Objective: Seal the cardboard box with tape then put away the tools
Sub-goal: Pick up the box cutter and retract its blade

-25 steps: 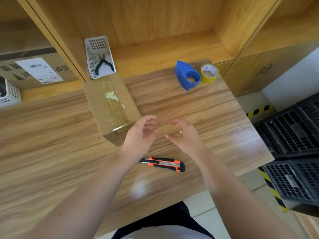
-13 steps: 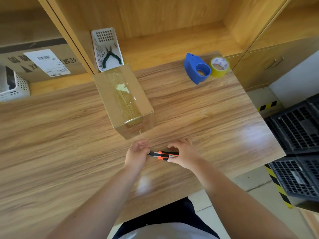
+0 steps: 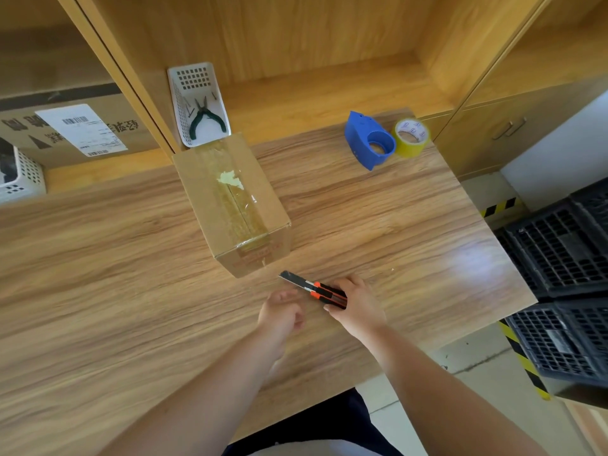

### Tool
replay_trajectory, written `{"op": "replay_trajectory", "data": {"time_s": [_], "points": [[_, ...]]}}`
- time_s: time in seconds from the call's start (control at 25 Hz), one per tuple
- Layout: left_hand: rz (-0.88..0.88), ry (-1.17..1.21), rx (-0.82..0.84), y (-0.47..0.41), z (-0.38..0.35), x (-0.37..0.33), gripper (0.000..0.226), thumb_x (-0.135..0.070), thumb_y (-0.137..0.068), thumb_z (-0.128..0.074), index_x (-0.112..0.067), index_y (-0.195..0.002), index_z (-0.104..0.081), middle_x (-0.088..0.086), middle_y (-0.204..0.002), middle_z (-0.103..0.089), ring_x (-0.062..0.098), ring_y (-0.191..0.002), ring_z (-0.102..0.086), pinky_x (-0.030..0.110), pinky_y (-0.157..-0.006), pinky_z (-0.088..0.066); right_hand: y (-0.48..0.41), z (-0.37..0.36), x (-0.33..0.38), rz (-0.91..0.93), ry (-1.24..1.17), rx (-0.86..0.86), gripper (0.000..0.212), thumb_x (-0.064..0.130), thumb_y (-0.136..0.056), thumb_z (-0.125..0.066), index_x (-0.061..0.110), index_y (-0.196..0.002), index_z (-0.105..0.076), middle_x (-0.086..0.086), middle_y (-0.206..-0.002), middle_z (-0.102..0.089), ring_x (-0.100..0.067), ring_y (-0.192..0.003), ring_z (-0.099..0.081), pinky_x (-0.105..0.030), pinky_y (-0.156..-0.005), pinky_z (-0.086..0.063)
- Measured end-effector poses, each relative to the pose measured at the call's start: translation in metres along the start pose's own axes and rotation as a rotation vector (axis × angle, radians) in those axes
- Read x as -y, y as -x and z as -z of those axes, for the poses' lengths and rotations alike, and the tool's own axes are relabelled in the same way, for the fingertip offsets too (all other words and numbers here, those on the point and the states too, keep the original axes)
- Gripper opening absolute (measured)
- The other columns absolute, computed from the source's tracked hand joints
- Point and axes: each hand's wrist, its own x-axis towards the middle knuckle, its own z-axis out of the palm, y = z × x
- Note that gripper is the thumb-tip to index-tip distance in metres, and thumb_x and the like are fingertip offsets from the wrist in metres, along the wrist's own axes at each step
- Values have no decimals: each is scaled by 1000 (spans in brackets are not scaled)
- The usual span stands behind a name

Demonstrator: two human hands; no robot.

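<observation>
A small cardboard box stands on the wooden table, with clear tape along its top seam and down the near face. My right hand grips the black and orange utility knife, lifted off the table, its tip pointing up-left toward the box's near corner. My left hand hovers just left of the knife, fingers curled, holding nothing. A blue tape dispenser and a yellowish tape roll sit at the table's far right.
A white basket holding green-handled pliers stands on the shelf behind the box. A large labelled carton and another white basket are at far left. Black plastic crates stand on the floor at right.
My hands came down from beside the box to the knife on the table. My right hand took the knife and lifted it; my left hand let go of its tip.
</observation>
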Motion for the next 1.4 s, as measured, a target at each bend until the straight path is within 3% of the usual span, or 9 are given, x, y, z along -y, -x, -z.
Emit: {"op": "replay_trajectory", "data": {"time_s": [0.16,0.36,0.48,0.6,0.76,0.92,1.08,1.28,1.4], "points": [[98,54,175,-4,-24,-15,22,5,-92,-51,-6,-108,-60,16,-92,-67,23,-70,-64,37,-68,-55,0,13,0,-92,-194,-48,37,22,-72,-73,37,-104,-63,11,-104,-50,-12,-92,-60,-28,-77,-52],[-30,124,307,-1,-42,-39,9,-10,-96,-56,-7,-101,-62,11,-87,-74,21,-71,-73,34,-65,-60,-5,28,7,-56,-346,-122,35,26,-70,-77,34,-101,-64,12,-101,-51,-3,-88,-58,-20,-76,-48],[-94,157,315,-2,-48,-52,14,-11,-97,-54,-4,-103,-64,19,-99,-73,30,-86,-72,45,-80,-59,-11,39,10,-11,-364,-171,26,29,-78,-73,32,-103,-64,11,-102,-55,-2,-92,-58,-17,-77,-46],[-152,139,320,0,-56,-65,16,-13,-98,-54,-6,-105,-66,18,-104,-71,31,-92,-70,47,-91,-55,-21,54,17,-73,-455,-140,16,35,-89,-61,28,-102,-67,5,-95,-67,-8,-88,-64,-22,-72,-47],[-228,95,369,5,-66,-86,18,-14,-99,-52,-6,-108,-65,16,-100,-71,32,-93,-71,49,-88,-56,-37,77,32,-220,-648,-13,32,44,-93,-52,18,-88,-71,-2,-78,-72,-17,-69,-66,-36,-68,-51],[-306,56,339,8,-71,-102,23,-19,-97,-55,-4,-112,-63,18,-97,-71,29,-81,-72,43,-76,-59,-47,96,44,-372,-822,140,61,58,-85,-57,-1,-91,-70,-19,-66,-66,-29,-53,-59,-32,-51,-47],[-338,44,292,10,-76,-105,21,-20,-96,-57,-8,-113,-63,20,-104,-71,29,-92,-73,42,-82,-60,-51,101,47,-447,-852,213,82,70,-76,-58,-10,-94,-66,-22,-54,-58,-28,-41,-53,-29,-44,-47],[-318,54,261,9,-79,-105,19,-17,-97,-55,-7,-111,-63,24,-111,-68,35,-98,-70,47,-83,-59,-54,102,47,-386,-783,170,54,50,-84,-53,-2,-82,-66,-19,-49,-54,-26,-37,-48,-29,-44,-43],[-307,69,239,6,-82,-106,19,-17,-98,-54,-6,-109,-64,25,-112,-68,33,-94,-72,46,-82,-60,-55,106,45,-317,-762,205,42,39,-91,-48,-1,-91,-63,-17,-53,-55,-25,-37,-49,-27,-43,-43]]}}
